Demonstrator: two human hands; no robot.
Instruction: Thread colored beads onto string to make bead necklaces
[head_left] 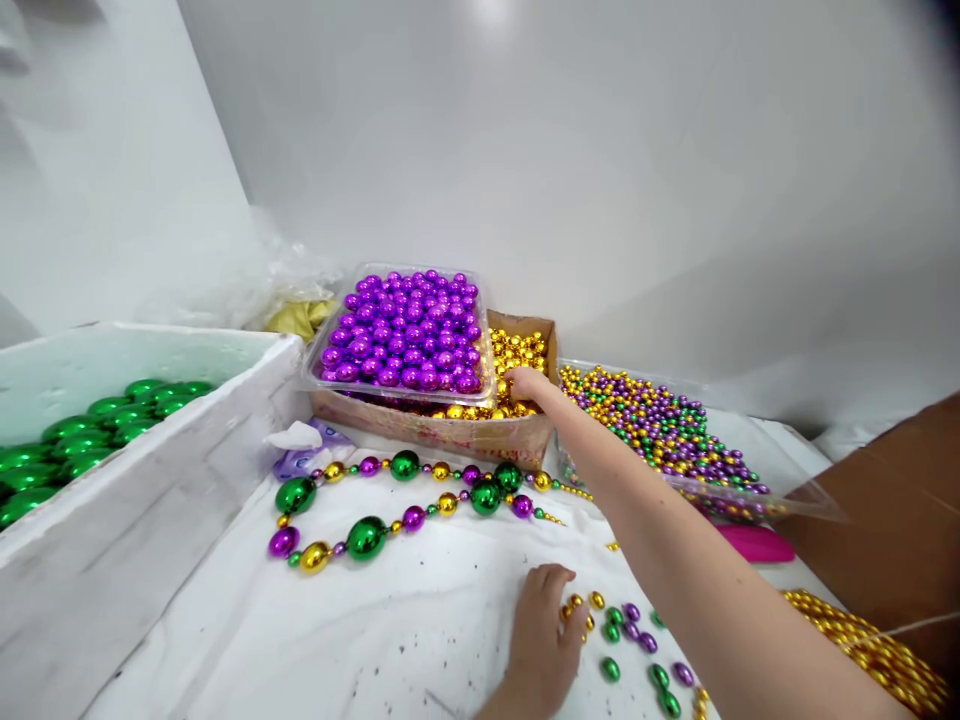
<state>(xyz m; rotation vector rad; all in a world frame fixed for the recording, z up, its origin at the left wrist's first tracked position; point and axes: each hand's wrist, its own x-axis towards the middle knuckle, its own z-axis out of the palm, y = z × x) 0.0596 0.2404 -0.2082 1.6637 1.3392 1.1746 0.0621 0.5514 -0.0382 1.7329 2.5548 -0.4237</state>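
Note:
My right hand (527, 386) reaches into a cardboard box (442, 432) of gold beads (517, 350); its fingertips are partly hidden, so its grip does not show. My left hand (545, 628) rests on the white cloth with curved fingers, the thumb apart, beside a few small gold beads (596, 600). Loose green beads (610, 669) and purple beads (647, 642) lie to its right. Beyond it, a strand of green, gold and purple beads (367, 538) is laid out in a loop, its right end passing toward my right forearm.
A clear tray of purple beads (405, 335) sits on the box. At left stands a white foam box (217, 440) with large green beads (82, 437). Mixed small beads (660, 420) fill a clear tray at right. Gold bead strands (870, 645) and a pink object (754, 543) lie nearer.

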